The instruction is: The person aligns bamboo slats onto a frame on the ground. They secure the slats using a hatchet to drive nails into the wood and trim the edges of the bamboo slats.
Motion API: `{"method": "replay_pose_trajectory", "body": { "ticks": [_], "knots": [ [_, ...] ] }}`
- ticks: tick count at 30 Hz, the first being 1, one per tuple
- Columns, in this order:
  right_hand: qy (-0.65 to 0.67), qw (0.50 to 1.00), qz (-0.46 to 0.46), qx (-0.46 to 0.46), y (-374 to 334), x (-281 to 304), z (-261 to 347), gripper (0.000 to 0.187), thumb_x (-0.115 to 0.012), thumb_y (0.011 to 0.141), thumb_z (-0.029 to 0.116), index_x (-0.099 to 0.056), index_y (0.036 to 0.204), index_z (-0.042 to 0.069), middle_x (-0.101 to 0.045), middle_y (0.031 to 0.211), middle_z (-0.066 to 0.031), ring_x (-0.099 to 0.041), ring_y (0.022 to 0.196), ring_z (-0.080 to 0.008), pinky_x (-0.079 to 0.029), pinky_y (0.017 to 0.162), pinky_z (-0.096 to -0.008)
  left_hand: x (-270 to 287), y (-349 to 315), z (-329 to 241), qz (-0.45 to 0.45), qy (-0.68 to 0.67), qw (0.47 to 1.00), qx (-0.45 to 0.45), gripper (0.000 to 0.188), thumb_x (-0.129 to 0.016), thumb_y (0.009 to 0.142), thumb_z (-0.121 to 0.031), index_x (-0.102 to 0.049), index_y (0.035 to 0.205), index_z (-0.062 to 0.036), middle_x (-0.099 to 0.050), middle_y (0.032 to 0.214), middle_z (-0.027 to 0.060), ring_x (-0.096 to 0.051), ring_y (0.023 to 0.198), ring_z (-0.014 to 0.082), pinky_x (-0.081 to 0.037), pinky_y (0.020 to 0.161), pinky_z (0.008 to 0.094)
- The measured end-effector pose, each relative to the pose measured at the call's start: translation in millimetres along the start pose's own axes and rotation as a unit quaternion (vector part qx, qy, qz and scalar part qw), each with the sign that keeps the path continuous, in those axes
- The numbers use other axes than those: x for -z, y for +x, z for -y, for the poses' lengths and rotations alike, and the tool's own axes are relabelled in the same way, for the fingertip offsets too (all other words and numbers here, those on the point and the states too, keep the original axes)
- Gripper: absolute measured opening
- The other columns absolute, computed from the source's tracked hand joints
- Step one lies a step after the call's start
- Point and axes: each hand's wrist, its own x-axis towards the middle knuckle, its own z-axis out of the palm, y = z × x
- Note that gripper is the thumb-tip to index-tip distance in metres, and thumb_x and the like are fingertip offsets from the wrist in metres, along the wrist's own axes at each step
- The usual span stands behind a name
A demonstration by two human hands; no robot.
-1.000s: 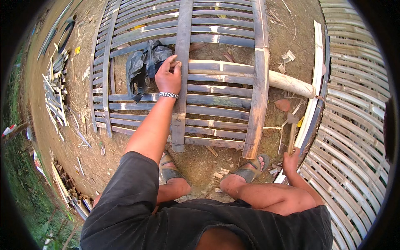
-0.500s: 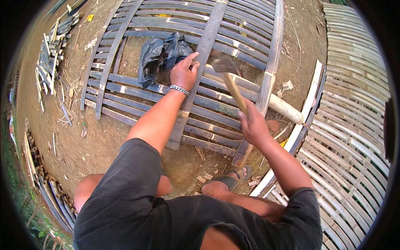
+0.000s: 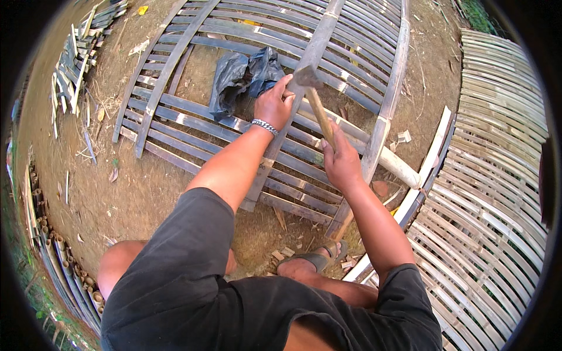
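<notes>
My right hand (image 3: 342, 161) is closed round the wooden handle of a hammer (image 3: 321, 114). Its dark head lies over the edge of a wide bamboo crosspiece (image 3: 321, 42), just right of my left fingertips. At that same crosspiece, my left hand (image 3: 273, 108) has its thumb and fingers drawn together. Whatever they may pinch is too small to make out. A chain bracelet circles that wrist. The crosspiece runs over a panel of thin dark bamboo slats (image 3: 193, 121) on the ground. A crumpled black plastic bag (image 3: 228, 79) lies on the panel beside my left hand.
A round bamboo pole (image 3: 399, 168) pokes out from under the panel's right side. Further right is a large pale slatted bamboo platform (image 3: 489, 175). Split bamboo pieces (image 3: 76, 64) are heaped at the far left, with stacked bamboo poles (image 3: 61, 263) at the near left.
The hammer head has come in against the crosspiece next to my left fingers; before, it was blurred and farther right. The whole view has shifted slightly. My left hand keeps its place on the crosspiece.
</notes>
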Motion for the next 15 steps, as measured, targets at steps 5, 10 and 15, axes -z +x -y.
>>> {"method": "replay_pose_trajectory", "body": {
  "ticks": [5,10,15],
  "knots": [
    [-0.057,0.998,0.021,-0.026,-5,-7,-11,0.054,-0.061,0.096,0.012,-0.044,0.148,0.012,-0.062,0.131,-0.0257,-0.062,0.114,-0.0472,-0.052,0.095,-0.0515,2,1,-3,0.026,-0.023,0.999,0.023,0.064,-0.077,0.083,-0.010,-0.052,0.142,-0.0131,-0.076,0.093,0.0094,-0.073,0.084,0.0315,-0.058,0.074,0.0430],
    [-0.021,0.999,0.015,-0.041,-4,4,-3,0.053,-0.061,0.096,0.012,-0.045,0.147,0.011,-0.063,0.130,-0.0259,-0.062,0.115,-0.0473,-0.052,0.096,-0.0514,11,-11,-11,0.010,-0.085,0.993,0.076,0.067,-0.080,0.083,-0.016,-0.051,0.143,-0.0107,-0.074,0.106,0.0132,-0.070,0.094,0.0316,-0.054,0.085,0.0436],
    [0.033,0.992,-0.096,0.072,-3,-3,-4,0.052,-0.060,0.097,0.013,-0.045,0.147,0.009,-0.064,0.128,-0.0262,-0.062,0.113,-0.0478,-0.052,0.095,-0.0508,23,-51,-17,0.035,0.164,0.983,0.077,0.045,-0.074,0.088,-0.037,-0.070,0.124,-0.0104,-0.074,0.109,0.0133,-0.063,0.108,0.0310,-0.042,0.098,0.0474]
  ]
}}
